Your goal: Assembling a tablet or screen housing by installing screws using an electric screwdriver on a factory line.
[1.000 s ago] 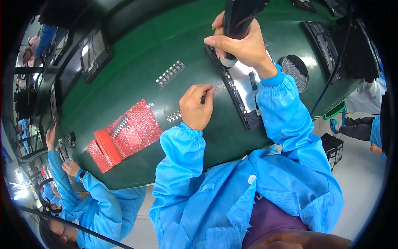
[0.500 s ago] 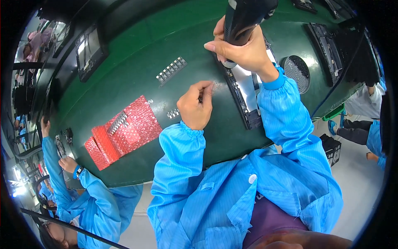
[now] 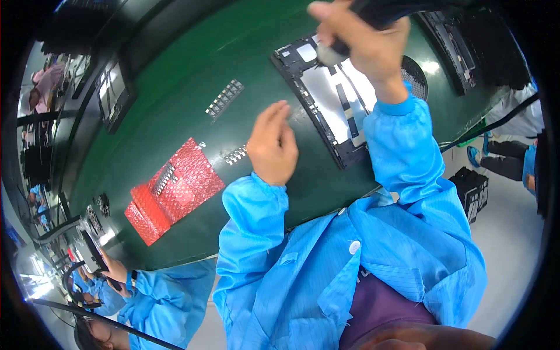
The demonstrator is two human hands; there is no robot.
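My right hand (image 3: pixel 373 55), blurred by motion, is wrapped round a black electric screwdriver (image 3: pixel 379 11) over the far part of a flat black device housing (image 3: pixel 321 93) with a silver inner plate. Its lower end looks rounded and greyish; the exact tip cannot be made out. Left of the housing, my left hand (image 3: pixel 272 144) hovers above the green table with its fingers stretched out and nothing visible in it. Close beside that hand lies a short strip of small metal parts (image 3: pixel 235 154). A longer strip of similar parts (image 3: pixel 224 99) lies farther off.
Red bubble wrap (image 3: pixel 198 175) with another strip on it lies to the left. A round dish (image 3: pixel 415 76) is partly hidden behind my right arm. More dark housings stand at far left (image 3: pixel 116 93) and far right (image 3: pixel 449 52). A co-worker's hand (image 3: pixel 116 271) is at lower left.
My left hand has opened from a pinch round something small and dark. My right hand and the screwdriver have shifted farther away, uncovering more of the housing.
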